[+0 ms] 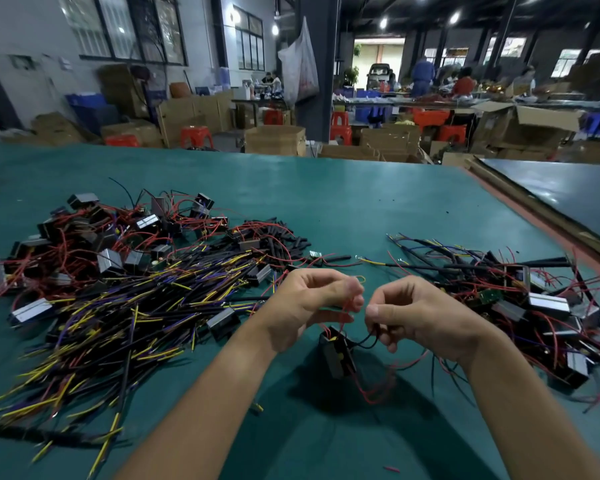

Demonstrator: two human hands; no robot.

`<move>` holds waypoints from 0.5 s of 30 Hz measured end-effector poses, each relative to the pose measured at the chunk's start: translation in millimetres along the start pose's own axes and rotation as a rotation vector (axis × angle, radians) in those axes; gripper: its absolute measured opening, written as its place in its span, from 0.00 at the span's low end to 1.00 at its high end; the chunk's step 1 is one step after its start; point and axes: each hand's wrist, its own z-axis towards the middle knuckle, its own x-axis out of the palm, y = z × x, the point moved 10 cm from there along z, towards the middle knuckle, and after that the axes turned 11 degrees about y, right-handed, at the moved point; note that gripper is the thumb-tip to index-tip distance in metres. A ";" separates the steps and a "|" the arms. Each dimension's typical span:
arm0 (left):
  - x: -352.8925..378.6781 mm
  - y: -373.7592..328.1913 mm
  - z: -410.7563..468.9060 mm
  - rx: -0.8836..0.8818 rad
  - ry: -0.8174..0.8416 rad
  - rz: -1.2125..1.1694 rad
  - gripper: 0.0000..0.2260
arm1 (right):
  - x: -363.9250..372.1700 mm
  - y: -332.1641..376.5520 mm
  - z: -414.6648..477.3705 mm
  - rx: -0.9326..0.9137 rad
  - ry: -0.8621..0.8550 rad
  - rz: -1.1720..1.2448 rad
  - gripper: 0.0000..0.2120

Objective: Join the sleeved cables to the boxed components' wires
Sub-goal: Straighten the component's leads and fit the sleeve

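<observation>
The table (378,209) you worked at was covered in a matt teal-green sheet, smooth but speckled with small dark bits. The boxed components (110,259) had dull black plastic shells with bright, glossy metallic faces, and the sleeved cables (136,306) wore matt black sleeving over smooth yellow and purple plastic-coated leads. Your left hand (309,306) pinched a thin red wire (347,307) in slick plastic insulation, your right hand (420,317) a matt black cable (368,342); behind stood plain brown cardboard boxes (276,140).

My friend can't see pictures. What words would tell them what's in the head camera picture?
The left hand pinches a red wire and the right hand a black cable, just above a small black boxed component. A heap of sleeved cables lies to the left on the green table.
</observation>
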 end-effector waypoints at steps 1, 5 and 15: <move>-11.9 -3.6 0.1 0.012 -0.104 0.042 0.09 | 0.1 1.3 -0.5 0.001 0.001 -0.003 0.07; -90.6 -44.5 -4.5 0.050 -0.666 0.437 0.05 | 0.3 2.6 0.7 0.004 -0.021 -0.028 0.10; -133.1 -25.5 108.6 -0.421 -0.370 1.585 0.08 | 4.5 1.3 7.5 0.038 -0.075 -0.074 0.12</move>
